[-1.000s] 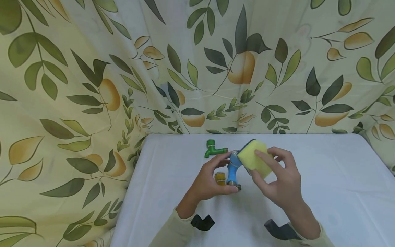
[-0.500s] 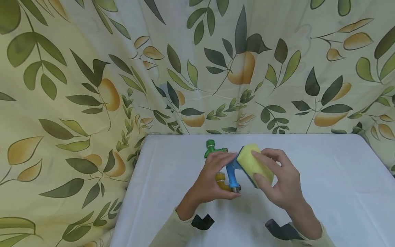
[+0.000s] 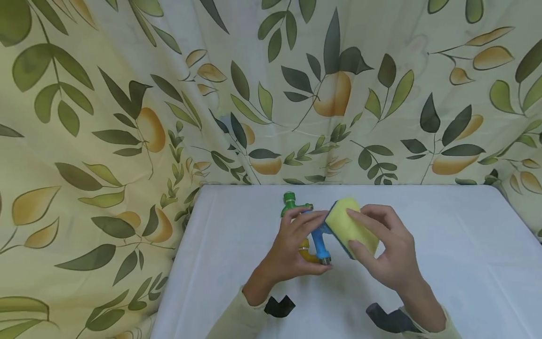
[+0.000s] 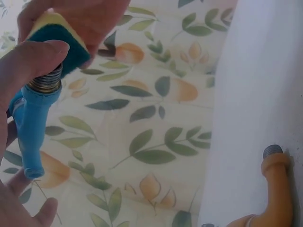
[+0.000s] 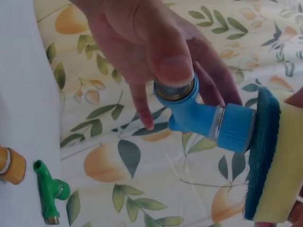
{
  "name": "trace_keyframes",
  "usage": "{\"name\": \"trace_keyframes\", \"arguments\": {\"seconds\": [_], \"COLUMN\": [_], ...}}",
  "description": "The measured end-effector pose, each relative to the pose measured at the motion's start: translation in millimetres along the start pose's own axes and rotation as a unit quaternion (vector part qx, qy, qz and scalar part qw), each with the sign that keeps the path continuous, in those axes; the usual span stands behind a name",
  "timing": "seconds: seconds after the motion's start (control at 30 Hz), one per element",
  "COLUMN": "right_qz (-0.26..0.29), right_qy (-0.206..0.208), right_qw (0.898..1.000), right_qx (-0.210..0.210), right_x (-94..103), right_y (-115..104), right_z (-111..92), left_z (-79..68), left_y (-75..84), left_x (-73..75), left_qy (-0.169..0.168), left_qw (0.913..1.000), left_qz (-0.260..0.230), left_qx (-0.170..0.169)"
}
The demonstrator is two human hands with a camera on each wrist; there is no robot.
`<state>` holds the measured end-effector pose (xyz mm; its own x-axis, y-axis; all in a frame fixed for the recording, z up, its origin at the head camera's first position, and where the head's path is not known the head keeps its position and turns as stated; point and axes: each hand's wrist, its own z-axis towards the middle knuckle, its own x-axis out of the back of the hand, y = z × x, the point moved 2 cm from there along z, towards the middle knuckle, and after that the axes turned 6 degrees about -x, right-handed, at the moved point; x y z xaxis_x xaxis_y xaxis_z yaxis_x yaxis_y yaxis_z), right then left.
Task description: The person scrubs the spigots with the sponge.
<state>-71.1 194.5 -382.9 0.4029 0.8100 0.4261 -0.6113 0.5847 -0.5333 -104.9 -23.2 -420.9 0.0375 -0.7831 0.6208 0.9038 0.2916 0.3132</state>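
My left hand (image 3: 285, 247) holds a blue tap (image 3: 320, 244) above the table, its thumb on the threaded metal end and its fingers at the far side. In my right hand (image 3: 394, 254) is a yellow sponge (image 3: 353, 228), pinched between thumb and fingers. The sponge's dark green scouring side (image 5: 260, 151) lies against the ribbed blue knob (image 5: 235, 127) of the tap in the right wrist view. From the head view, the sponge and left fingers hide part of the tap.
A green tap (image 3: 290, 200) lies on the white-covered table (image 3: 457, 245) behind the left hand. A yellow-orange tap (image 3: 308, 255) lies closer, partly covered by that hand. Behind the table hangs a leaf-and-fruit patterned curtain (image 3: 381, 117). Dark straps (image 3: 279, 307) sit near both wrists.
The blue tap has tilted in my left hand, and its knob end is now behind the sponge. The sponge has turned and shifted slightly downward. Both hands keep their hold.
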Motion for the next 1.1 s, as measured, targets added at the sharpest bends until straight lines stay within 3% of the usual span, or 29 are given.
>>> {"name": "trace_keyframes", "arguments": {"seconds": [0.13,0.27,0.43,0.5,0.57,0.63,0.7,0.77,0.97,1.1], "right_qz": [-0.063,-0.124,-0.132,-0.113,-0.073,-0.031,0.001,0.023,0.082,0.057], "right_qy": [0.037,0.056,0.062,0.067,0.057,0.044,0.031,0.015,-0.045,-0.051], "right_qw": [0.993,0.982,0.982,0.985,0.991,0.996,0.999,0.999,0.995,0.997], "right_qx": [0.09,0.132,0.123,0.111,0.092,0.068,0.038,0.017,0.033,0.0], "right_x": [-4.4,-8.7,-9.0,-8.0,-5.6,-2.6,1.0,4.6,9.1,9.3], "right_y": [-9.0,-14.6,-15.2,-14.4,-13.2,-11.9,-10.7,-10.7,-11.1,-7.7], "right_z": [1.9,0.7,-1.5,-1.6,-1.5,-0.3,1.3,2.7,3.2,2.6], "left_z": [0.9,2.1,3.6,2.5,0.2,-2.0,-3.5,-3.8,-6.0,-7.6], "left_y": [1.2,2.8,4.0,3.5,2.8,1.7,0.7,-0.6,-3.1,-4.6], "left_x": [-1.0,-2.3,-0.8,0.6,2.8,5.3,7.6,8.9,8.6,6.0], "left_qy": [-0.001,0.006,0.011,0.007,0.0,-0.011,-0.023,-0.037,-0.055,-0.056], "left_qw": [0.9993,0.9977,0.9976,0.9977,0.9939,0.9826,0.966,0.9512,0.9086,0.896], "left_qz": [0.024,0.034,0.034,-0.008,-0.082,-0.171,-0.251,-0.304,-0.414,-0.441], "left_qx": [0.028,0.058,0.06,0.067,0.075,0.072,0.06,0.037,-0.004,-0.003]}}
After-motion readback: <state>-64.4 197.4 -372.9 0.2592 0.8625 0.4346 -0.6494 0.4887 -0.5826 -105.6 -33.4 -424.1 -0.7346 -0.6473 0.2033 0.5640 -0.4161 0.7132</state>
